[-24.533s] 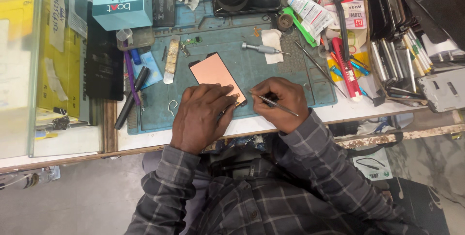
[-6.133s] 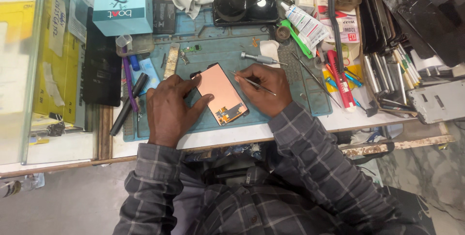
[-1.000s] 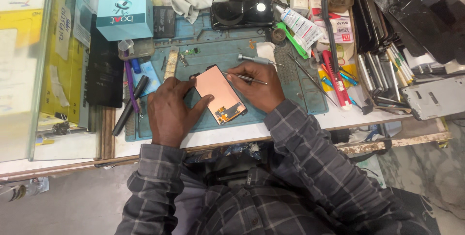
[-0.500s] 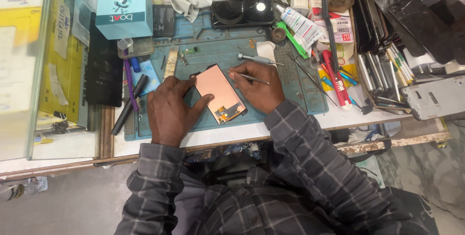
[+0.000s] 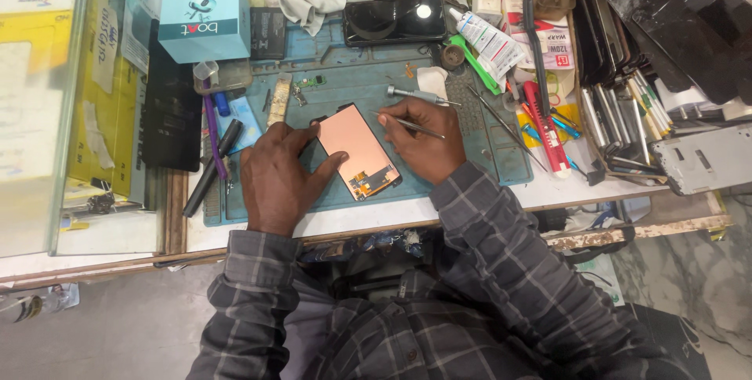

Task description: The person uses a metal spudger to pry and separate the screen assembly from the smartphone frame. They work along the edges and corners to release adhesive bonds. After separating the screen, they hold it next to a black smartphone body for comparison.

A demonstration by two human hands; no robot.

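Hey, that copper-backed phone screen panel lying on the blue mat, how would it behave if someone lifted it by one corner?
The screen panel looks thin and flat, so it is probably light and may flex slightly. Glass this thin likely cracks if bent. It lies flat on the blue mat with the left hand steadying its edge, so it might slide when pushed.

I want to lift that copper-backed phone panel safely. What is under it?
The copper-backed panel lies on the blue work mat. Whether anything small sits beneath it is hidden.
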